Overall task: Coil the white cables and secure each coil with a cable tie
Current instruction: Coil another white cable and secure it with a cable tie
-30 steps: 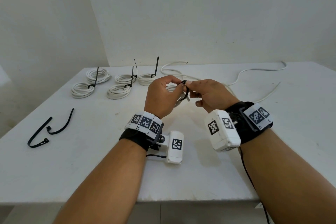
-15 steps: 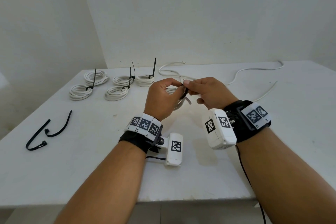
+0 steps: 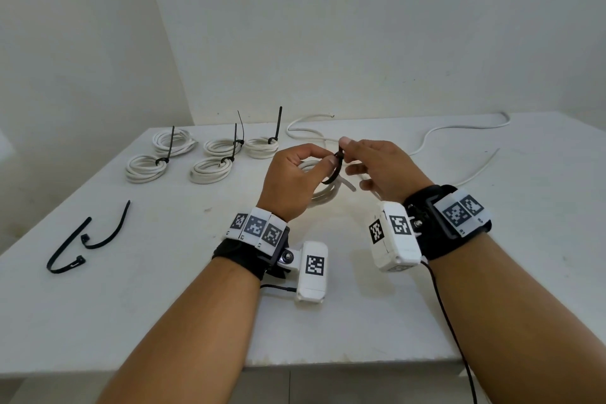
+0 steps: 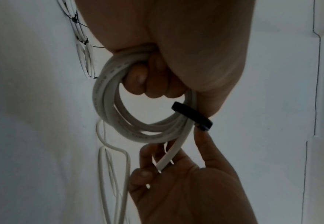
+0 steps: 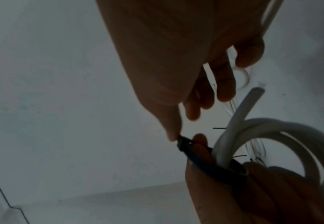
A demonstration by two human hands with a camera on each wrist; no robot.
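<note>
The left hand [image 3: 292, 175] grips a white cable coil [image 4: 109, 97] above the worktop [image 3: 164, 289]; the right hand [image 3: 383, 164] pinches the black cable tie [image 3: 335, 169] looped round it

Right hand [image 3: 383, 167] is opening up vs. a second ago: then its fingers were bunched tight against the left hand [image 3: 295, 180], now the lower fingers [image 3: 355, 169] are spread and loose, and only thumb and index sit at the top end of the black cable tie [image 3: 334, 170]. The hands have drifted slightly apart, so more of the tie's loop shows between them, hanging around the white coil [image 4: 118, 109]. Left thumb and index stay near the tie but the arch between them has widened. Whether the tie's tail is through its head now is not clear in any view. Head camera has tilted a touch; tabletop items sit marginally lower in frame.
</note>
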